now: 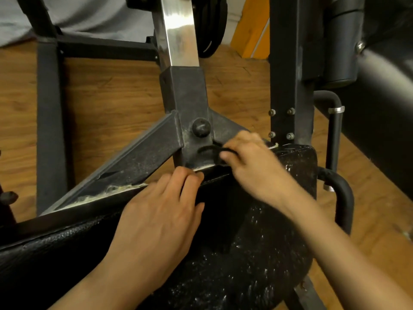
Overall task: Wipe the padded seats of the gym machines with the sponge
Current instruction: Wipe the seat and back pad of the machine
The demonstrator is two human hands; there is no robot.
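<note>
The left hand (156, 218) lies flat on the far edge of the black textured padded seat (257, 253), fingers nearly straight, their tips over the rim and holding nothing. Just beyond and right of it, the right hand (250, 162) is blurred; its fingers curl around a dark looped thing (210, 151) against the grey steel bracket (190, 113) below the black round knob (200, 127). Whether that is the sponge I cannot tell; no clear sponge shows. White flecks speckle the pad nearer than both hands, so the wiping looks unfinished. The next move probably calls for bringing the right hand back onto the pad while the left steadies the edge.
</note>
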